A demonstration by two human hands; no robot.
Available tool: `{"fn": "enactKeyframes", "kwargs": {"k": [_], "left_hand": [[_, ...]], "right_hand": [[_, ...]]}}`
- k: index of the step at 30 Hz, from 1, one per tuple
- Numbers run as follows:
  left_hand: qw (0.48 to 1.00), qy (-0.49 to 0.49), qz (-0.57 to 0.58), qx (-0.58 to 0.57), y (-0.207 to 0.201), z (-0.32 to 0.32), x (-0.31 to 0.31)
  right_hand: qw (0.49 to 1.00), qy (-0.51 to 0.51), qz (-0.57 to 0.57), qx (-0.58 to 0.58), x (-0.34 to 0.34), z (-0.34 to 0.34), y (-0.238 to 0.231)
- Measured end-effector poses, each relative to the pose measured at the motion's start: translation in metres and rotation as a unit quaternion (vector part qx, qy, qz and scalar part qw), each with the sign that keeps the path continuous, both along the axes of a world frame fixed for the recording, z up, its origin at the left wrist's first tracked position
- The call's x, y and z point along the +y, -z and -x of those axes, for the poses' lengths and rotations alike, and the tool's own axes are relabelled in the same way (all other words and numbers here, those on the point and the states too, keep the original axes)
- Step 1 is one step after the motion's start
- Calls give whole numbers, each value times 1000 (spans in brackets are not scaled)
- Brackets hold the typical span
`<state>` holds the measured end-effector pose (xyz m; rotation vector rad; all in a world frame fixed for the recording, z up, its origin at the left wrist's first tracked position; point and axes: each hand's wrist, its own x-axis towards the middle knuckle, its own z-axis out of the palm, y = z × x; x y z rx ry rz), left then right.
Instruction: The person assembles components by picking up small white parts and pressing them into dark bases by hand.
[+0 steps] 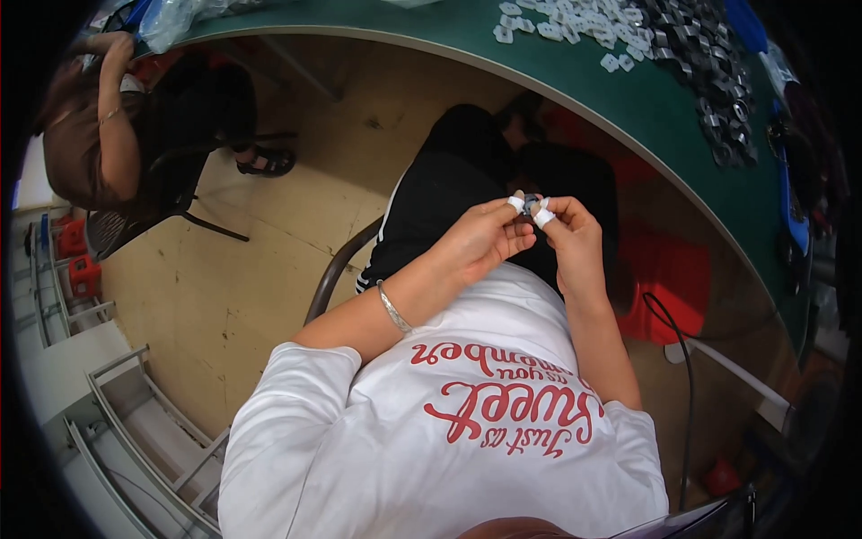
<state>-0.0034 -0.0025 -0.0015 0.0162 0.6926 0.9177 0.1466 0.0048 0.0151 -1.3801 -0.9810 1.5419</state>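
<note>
Above my lap, my left hand (485,238) and my right hand (575,235) meet at the fingertips. Pinched between them is a small dark grey part (530,206), mostly covered by the fingers, so its exact kind is unclear. White tape wraps the thumb and finger ends of both hands. On the green table (628,112) ahead to the right lies a pile of small white plastic pieces (575,22). Right beside it is a heap of small black and silver parts (709,72). Both hands are apart from the table.
The table's curved edge runs from far left to the right. Clear plastic bags (184,20) lie at its far left. A red stool (664,278) stands under the table, with a black cable (687,395) hanging near. Another person (99,148) sits on a chair at far left.
</note>
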Motion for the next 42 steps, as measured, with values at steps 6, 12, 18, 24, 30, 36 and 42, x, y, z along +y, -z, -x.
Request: {"fn": "enactKeyframes", "kwargs": {"k": [6,12,18,24,30,36,42], "left_hand": [[996,39,-37,76,14,-14,1],[986,83,-96,110,21,-12,-10],[981,86,-106,139,21,-8,-2],[981,85,-84,152,30,-9,3],[962,99,-127,222,32,-9,2],[951,110,-168,237,35,-8,4],[982,89,-114,124,29,-8,3]], "right_hand": [[1000,9,-3,27,-1,-15,23],[994,-78,58,48,0,-20,23],[992,-127,25,16,4,-20,20],[991,-116,49,43,4,-24,22],[990,-92,72,78,5,-27,32],[992,-81,63,79,9,-28,34],[993,-59,76,69,9,-30,36]]}}
